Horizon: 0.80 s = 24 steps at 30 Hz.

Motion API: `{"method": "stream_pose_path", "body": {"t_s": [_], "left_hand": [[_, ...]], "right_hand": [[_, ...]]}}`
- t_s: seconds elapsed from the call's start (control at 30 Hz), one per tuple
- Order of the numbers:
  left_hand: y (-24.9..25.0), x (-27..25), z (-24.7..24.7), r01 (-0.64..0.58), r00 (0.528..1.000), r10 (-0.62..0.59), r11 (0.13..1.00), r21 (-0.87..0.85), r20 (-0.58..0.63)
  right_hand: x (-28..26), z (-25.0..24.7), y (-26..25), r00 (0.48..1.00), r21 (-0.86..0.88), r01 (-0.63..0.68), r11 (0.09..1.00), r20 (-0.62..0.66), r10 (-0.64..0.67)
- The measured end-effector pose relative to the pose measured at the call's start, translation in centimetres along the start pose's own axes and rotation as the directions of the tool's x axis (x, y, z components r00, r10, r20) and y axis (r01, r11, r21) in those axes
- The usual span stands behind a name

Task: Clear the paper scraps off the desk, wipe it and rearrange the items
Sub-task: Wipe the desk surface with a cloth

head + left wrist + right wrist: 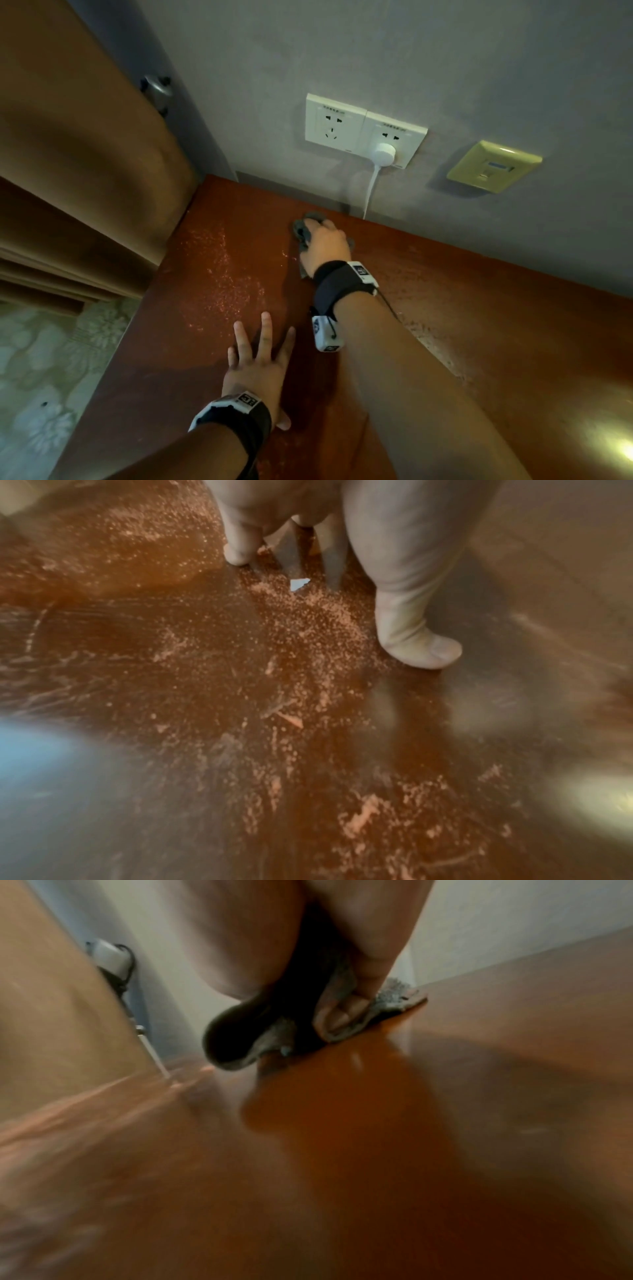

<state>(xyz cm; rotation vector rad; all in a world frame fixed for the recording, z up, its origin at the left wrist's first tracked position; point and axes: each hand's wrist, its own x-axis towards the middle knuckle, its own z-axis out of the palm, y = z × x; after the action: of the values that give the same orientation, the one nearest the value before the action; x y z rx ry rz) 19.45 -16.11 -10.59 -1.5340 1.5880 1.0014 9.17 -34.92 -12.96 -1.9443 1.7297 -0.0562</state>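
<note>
The right hand (327, 241) is reaching toward the far edge of the reddish-brown wooden desk top (479, 325), close to the grey wall, and is pressing a crumpled grey cloth (303, 228) against the surface. In the right wrist view its fingers (352, 1010) are curling into the bunched folds of the cloth (390, 999), so the grip is closing on the fabric, which is lying on the desk under the palm. The left hand (257, 370) is resting nearer the person, palm down on the desk, with its fingers straight and spread apart, holding nothing; in the left wrist view its fingertips (236, 553) are touching the wood. A patch of pale dusty specks (222, 274) is lying on the desk to the left of both hands, and the same grit is showing around the left fingers. Above the cloth, a white double wall socket (363, 132) is carrying a round white plug (384, 154) whose white cable (371, 186) is hanging down behind the desk. A yellowish wall plate (493, 166) is sitting further right, and a brown curtain (75, 154) is hanging at the left.
</note>
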Motion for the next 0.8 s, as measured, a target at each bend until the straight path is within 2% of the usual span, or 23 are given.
{"method": "stream_pose_path", "body": {"t_s": [0.13, 0.3, 0.43, 0.53, 0.63, 0.7, 0.8], "left_hand": [[0.0, 0.1, 0.3, -0.003, 1.0, 0.003, 1.0, 0.002, -0.015], [-0.3, 0.2, 0.2, -0.029, 0.999, 0.029, 1.0, -0.003, -0.023], [0.0, 0.3, 0.0, -0.02, 0.999, 0.02, 1.0, 0.0, -0.031], [0.1, 0.4, -0.1, -0.027, 0.999, 0.027, 1.0, 0.004, -0.038], [0.0, 0.3, -0.2, -0.026, 0.999, 0.027, 1.0, 0.012, -0.025], [0.1, 0.2, -0.4, -0.021, 1.0, 0.022, 1.0, 0.023, -0.015], [0.1, 0.4, -0.4, -0.011, 1.0, 0.011, 1.0, 0.025, 0.012]], "right_hand": [[-0.9, -2.9, 6.5, 0.98, 0.064, -0.178, 0.982, -0.078, 0.183], [-3.6, -7.7, 15.8, 0.902, 0.067, -0.385, 0.92, -0.185, 0.391], [-3.6, -7.3, 16.7, 0.854, 0.108, -0.478, 0.872, -0.178, 0.49], [-3.4, -5.9, 13.2, 0.894, 0.078, -0.415, 0.906, -0.151, 0.422], [-3.9, -3.1, 7.3, 0.962, 0.012, -0.25, 0.968, -0.107, 0.249], [-3.8, -0.7, 3.2, 0.994, -0.028, -0.109, 0.994, -0.008, 0.109], [-3.8, 2.3, -2.6, 0.984, -0.023, 0.082, 0.996, 0.161, -0.078]]}}
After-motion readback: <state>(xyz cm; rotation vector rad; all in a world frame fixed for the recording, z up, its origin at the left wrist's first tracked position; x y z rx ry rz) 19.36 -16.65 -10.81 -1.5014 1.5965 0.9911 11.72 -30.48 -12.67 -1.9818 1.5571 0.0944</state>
